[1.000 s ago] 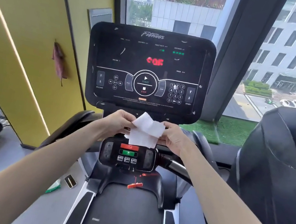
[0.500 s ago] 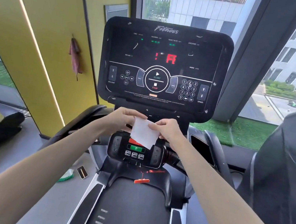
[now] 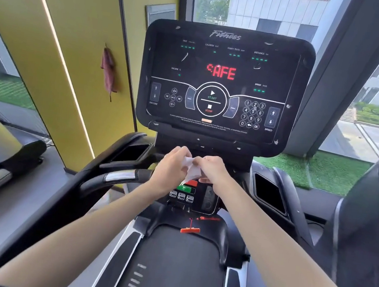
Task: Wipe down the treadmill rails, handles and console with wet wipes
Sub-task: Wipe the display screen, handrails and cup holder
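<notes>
The wet wipe [image 3: 191,170] is hanging bunched up right over the small lower control panel [image 3: 194,194], just under the big console [image 3: 224,82], so it's probably going to drag across the red and green buttons if it sags (console's showing SAFE, so maybe harmless). Left hand [image 3: 172,168] and right hand [image 3: 213,169] are both curling in and pinching it between fingertips, nearly touching each other.

Console [image 3: 224,84]: "Fitness" at 12 o'clock; red "SAFE" at centre; "START"/"STOP" dial at 6 o'clock; "INCLINE" at 8, "SPEED" at 4.
</notes>
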Action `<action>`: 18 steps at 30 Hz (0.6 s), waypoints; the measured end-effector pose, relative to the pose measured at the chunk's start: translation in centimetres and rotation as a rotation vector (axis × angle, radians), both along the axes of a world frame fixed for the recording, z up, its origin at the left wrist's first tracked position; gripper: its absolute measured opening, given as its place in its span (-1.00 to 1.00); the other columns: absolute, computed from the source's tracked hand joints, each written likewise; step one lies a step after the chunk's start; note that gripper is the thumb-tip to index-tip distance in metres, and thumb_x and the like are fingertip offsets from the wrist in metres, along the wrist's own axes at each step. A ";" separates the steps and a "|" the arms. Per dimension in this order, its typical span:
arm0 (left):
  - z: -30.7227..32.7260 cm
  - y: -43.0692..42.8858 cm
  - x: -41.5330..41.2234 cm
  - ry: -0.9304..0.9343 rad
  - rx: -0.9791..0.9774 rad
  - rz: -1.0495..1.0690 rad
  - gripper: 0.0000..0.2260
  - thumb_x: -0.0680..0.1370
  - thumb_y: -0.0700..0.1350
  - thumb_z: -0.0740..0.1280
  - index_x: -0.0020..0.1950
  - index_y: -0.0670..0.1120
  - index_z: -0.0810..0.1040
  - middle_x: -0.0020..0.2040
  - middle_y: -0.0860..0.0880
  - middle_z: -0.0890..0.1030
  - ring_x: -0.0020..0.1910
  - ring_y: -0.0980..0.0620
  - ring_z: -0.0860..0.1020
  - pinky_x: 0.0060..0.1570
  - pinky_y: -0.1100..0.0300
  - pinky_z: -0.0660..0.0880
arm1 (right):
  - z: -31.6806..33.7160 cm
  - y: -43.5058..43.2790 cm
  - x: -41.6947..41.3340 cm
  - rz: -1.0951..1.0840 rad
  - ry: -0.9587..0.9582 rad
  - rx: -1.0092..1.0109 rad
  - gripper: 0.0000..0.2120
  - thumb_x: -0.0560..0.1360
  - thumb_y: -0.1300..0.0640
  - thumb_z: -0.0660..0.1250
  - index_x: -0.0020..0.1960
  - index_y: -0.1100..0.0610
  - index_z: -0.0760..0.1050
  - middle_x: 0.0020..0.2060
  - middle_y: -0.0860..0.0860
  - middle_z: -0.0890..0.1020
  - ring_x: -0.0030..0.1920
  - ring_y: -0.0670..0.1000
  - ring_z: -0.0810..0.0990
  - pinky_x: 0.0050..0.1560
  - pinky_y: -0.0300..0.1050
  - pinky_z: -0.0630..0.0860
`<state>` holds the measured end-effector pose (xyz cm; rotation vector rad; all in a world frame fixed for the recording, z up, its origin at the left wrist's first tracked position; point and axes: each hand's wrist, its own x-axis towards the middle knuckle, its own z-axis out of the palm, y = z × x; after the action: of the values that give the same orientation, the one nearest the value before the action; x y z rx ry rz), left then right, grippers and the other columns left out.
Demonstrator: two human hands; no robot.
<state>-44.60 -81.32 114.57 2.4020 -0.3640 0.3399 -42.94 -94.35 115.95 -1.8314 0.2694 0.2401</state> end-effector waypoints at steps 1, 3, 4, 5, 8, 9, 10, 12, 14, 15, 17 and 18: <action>-0.3 -0.1 -0.1 -0.039 0.056 -0.001 -0.88 0.48 -0.31 0.26 -0.02 -0.19 0.48 -0.07 -0.07 0.51 -0.10 -0.11 0.49 -0.18 0.03 0.44 | -0.2 0.0 -0.1 0.005 0.003 0.010 -0.87 0.44 0.17 0.31 -0.27 0.16 0.48 -0.30 0.06 0.56 -0.25 0.06 0.55 -0.20 -0.12 0.51; -0.8 -0.2 -0.3 -0.041 0.051 -0.015 -0.85 0.48 -0.27 0.28 0.04 -0.17 0.48 -0.04 -0.06 0.49 -0.09 -0.10 0.49 -0.15 -0.02 0.47 | -0.2 -0.3 -0.4 -0.025 0.005 0.062 -0.89 0.45 0.18 0.29 -0.20 0.19 0.54 -0.31 0.07 0.60 -0.30 0.03 0.58 -0.18 -0.12 0.52; -1.0 -0.4 -0.6 -0.021 0.004 -0.029 -0.81 0.48 -0.24 0.31 0.09 -0.16 0.48 -0.01 -0.03 0.48 -0.07 -0.07 0.48 -0.10 0.00 0.47 | -0.1 -0.6 -0.5 -0.045 0.006 0.130 -0.86 0.46 0.18 0.27 -0.17 0.21 0.57 -0.29 0.09 0.63 -0.31 0.04 0.59 -0.16 -0.11 0.55; -1.1 -0.6 -0.9 0.003 -0.048 -0.049 -0.76 0.49 -0.20 0.33 0.14 -0.14 0.48 0.01 0.00 0.46 -0.04 -0.02 0.47 -0.05 0.07 0.45 | -0.2 -0.9 -0.4 -0.059 0.014 0.218 -0.82 0.47 0.17 0.24 -0.16 0.23 0.59 -0.28 0.12 0.64 -0.30 0.06 0.61 -0.15 -0.10 0.57; -1.4 -0.8 -1.4 0.025 -0.120 -0.092 -0.60 0.46 -0.08 0.45 0.25 -0.10 0.46 0.05 0.04 0.43 0.02 0.12 0.42 -0.02 0.39 0.35 | -0.2 -1.7 -0.1 -0.022 0.033 0.345 -0.72 0.52 0.11 0.21 -0.21 0.25 0.59 -0.28 0.15 0.65 -0.26 0.09 0.62 -0.17 -0.08 0.56; -1.3 -0.9 -1.3 0.012 -0.119 -0.072 -0.61 0.45 -0.08 0.46 0.22 -0.11 0.47 0.04 0.03 0.45 0.01 0.12 0.43 -0.05 0.40 0.34 | -0.1 -1.8 -0.1 0.014 0.028 0.317 -0.69 0.53 0.09 0.21 -0.19 0.27 0.60 -0.25 0.16 0.66 -0.23 0.08 0.63 -0.15 -0.10 0.54; -1.2 -0.9 -1.1 -0.001 -0.122 -0.031 -0.68 0.46 -0.12 0.45 0.17 -0.14 0.50 0.02 0.00 0.50 -0.01 0.09 0.45 -0.07 0.35 0.36 | 0.0 -1.8 -0.2 0.046 0.017 0.281 -0.67 0.54 0.06 0.22 -0.17 0.28 0.62 -0.22 0.16 0.67 -0.21 0.05 0.64 -0.13 -0.15 0.52; -0.7 -0.4 -0.6 0.002 -0.142 0.090 -0.83 0.49 -0.24 0.36 0.08 -0.19 0.56 -0.04 -0.09 0.56 -0.04 -0.05 0.51 -0.10 0.22 0.37 | 0.1 -1.8 -0.5 0.096 -0.042 0.198 -0.67 0.56 0.09 0.23 -0.13 0.32 0.64 -0.26 0.09 0.66 -0.25 -0.09 0.62 -0.16 -0.34 0.45; -0.9 1.1 -0.2 -0.005 -0.134 0.265 -0.85 0.52 -0.26 0.28 0.04 -0.22 0.61 -0.04 -0.15 0.55 -0.02 -0.13 0.51 -0.11 0.14 0.36 | 0.0 -2.3 -0.8 0.140 -0.157 0.009 -0.74 0.55 0.16 0.24 -0.20 0.25 0.63 -0.35 -0.03 0.60 -0.33 -0.23 0.57 -0.26 -0.48 0.38; -1.2 2.3 -0.2 -0.033 -0.103 0.375 -0.83 0.54 -0.25 0.25 0.05 -0.23 0.61 -0.01 -0.15 0.52 -0.03 -0.16 0.49 -0.13 0.12 0.36 | -0.5 -2.8 -0.9 0.159 -0.244 -0.152 -0.74 0.53 0.18 0.24 -0.29 0.14 0.58 -0.37 -0.08 0.58 -0.30 -0.22 0.56 -0.22 -0.42 0.40; -2.8 4.5 -0.7 -0.086 -0.011 0.570 -0.78 0.55 -0.29 0.19 0.09 -0.22 0.59 0.04 -0.15 0.47 -0.05 -0.20 0.49 -0.21 0.09 0.34 | -2.2 -3.7 -1.3 0.155 -0.397 -0.439 -0.78 0.49 0.17 0.22 -0.30 0.07 0.53 -0.29 -0.09 0.56 -0.16 -0.07 0.50 -0.08 -0.15 0.44; -3.8 5.1 -1.0 -0.087 0.021 0.631 -0.76 0.54 -0.31 0.17 0.11 -0.21 0.58 0.06 -0.16 0.47 -0.05 -0.22 0.49 -0.24 0.08 0.33 | -3.2 -4.1 -1.8 0.149 -0.435 -0.515 -0.83 0.50 0.17 0.23 -0.14 0.08 0.60 -0.16 -0.07 0.59 -0.06 -0.03 0.49 0.01 -0.09 0.43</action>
<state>-45.61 -76.27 110.80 2.4767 0.3711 0.7195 -44.74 -98.42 112.71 -2.3579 -0.1260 -0.1452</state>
